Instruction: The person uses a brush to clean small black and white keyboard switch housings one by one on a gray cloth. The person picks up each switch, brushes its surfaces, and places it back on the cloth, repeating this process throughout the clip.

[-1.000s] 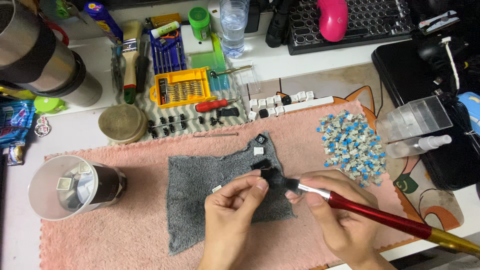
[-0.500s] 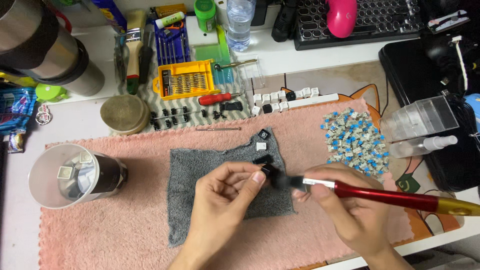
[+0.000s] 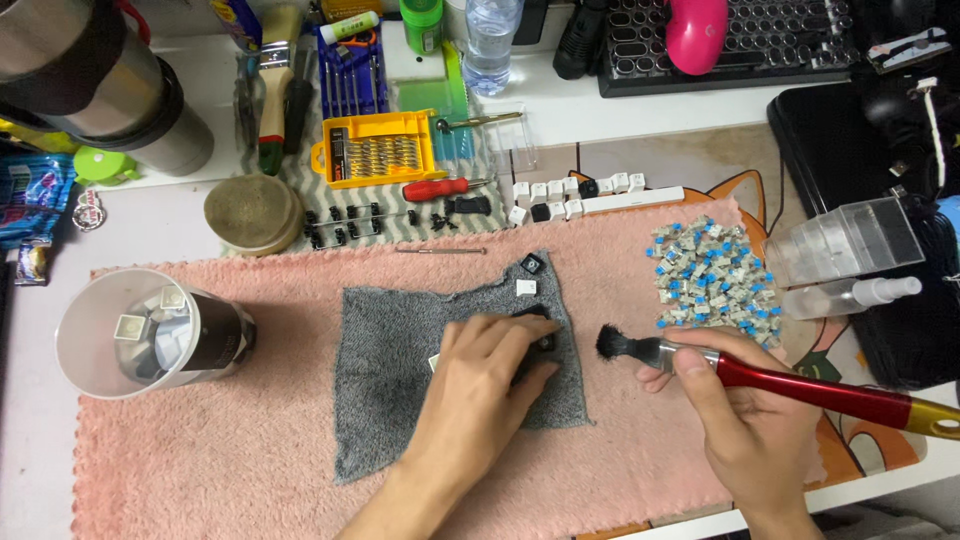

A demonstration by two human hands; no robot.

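The left hand (image 3: 485,385) lies palm down on the grey cloth (image 3: 400,380), its fingertips pressed on a black keycap (image 3: 541,340) there; whether it pinches the cap or only pins it I cannot tell. The right hand (image 3: 745,425) is closed around a red-handled brush (image 3: 800,385), whose black bristles sit just right of the cloth, close to the keycap but apart from it. The cloth lies on a pink towel (image 3: 250,450) spread over the surface. Two more keycaps (image 3: 527,275) rest near the cloth's top edge. A pile of blue-and-grey switches (image 3: 715,280) lies above the right hand, and a cup (image 3: 150,335) holding white keycaps lies on its side at the towel's left end.
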